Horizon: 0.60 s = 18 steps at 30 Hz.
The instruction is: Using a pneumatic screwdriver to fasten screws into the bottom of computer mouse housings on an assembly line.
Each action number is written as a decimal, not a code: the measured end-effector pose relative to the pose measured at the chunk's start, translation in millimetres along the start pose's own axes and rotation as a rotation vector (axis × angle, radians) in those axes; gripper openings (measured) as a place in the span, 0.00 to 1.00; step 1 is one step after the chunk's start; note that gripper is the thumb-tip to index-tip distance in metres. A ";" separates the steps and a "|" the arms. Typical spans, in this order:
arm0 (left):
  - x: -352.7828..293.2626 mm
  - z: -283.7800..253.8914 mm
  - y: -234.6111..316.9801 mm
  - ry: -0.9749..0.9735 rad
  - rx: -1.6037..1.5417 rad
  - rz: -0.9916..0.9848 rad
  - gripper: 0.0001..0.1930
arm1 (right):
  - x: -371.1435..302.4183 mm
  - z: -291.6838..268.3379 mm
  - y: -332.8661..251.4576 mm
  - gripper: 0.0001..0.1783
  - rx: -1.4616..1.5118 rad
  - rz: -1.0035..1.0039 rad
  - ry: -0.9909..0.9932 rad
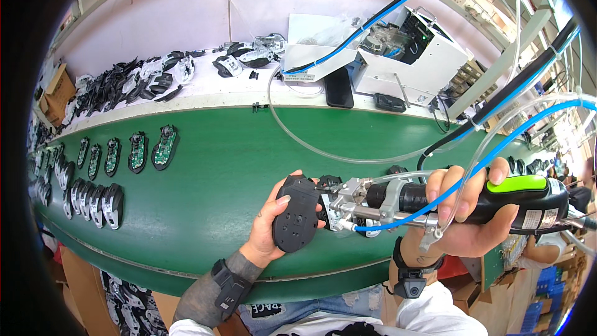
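Observation:
My left hand (pixel 262 227) is wrapped round a black computer mouse (pixel 296 216), its underside turned up toward me. In my right hand (pixel 469 211) lies a power screwdriver (pixel 413 198) with a bright green lever, held nearly level and pointing left. Its metal nose (pixel 351 194) reaches the upper right edge of the mouse; whether the bit touches is too small to tell. A blue air hose (pixel 404 219) and a clear tube run along the tool. Partly hidden behind the nose, a few mouse parts (pixel 330 182) rest on the green surface.
Mouse bases with green circuit boards (pixel 165 148) stand in a row at left, with grey-black shells (pixel 112 204) nearer me. Loose black parts (pixel 99 96) pile on the white ledge. A white screw-feeding machine (pixel 398 65), a phone (pixel 339 87) and hanging hoses (pixel 497 109) are at the back right.

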State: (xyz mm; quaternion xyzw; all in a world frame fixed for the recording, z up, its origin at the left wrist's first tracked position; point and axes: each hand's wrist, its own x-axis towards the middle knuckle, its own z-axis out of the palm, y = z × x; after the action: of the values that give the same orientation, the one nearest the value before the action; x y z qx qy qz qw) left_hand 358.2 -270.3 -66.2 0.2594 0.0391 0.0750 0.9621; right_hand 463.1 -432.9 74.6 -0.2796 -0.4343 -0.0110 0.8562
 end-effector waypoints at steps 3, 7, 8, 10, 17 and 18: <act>-2.4 1.8 -0.3 0.015 -0.076 -0.003 0.32 | -0.6 0.5 2.4 0.22 -0.016 0.009 -0.012; -0.8 2.0 3.6 0.011 -0.025 0.013 0.31 | -0.1 5.2 -0.7 0.22 -0.026 0.020 0.004; 2.3 1.2 4.3 0.088 0.010 0.052 0.30 | 0.9 6.1 -3.6 0.23 -0.025 0.025 0.018; 6.9 -6.6 7.9 0.256 0.055 0.132 0.29 | -0.6 2.9 -12.0 0.24 -0.011 0.026 -0.030; 9.7 -15.0 15.4 0.207 -0.094 0.194 0.26 | -10.1 16.6 -11.3 0.24 0.059 0.081 -0.116; 8.6 -14.7 15.5 0.210 -0.093 0.195 0.26 | -11.9 20.0 -6.2 0.24 0.072 0.087 -0.088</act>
State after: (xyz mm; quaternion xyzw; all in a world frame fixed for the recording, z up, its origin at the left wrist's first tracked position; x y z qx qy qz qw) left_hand 363.0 -248.3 -71.4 0.2079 0.1104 0.1963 0.9519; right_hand 439.4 -431.0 77.9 -0.2672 -0.4592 0.0542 0.8455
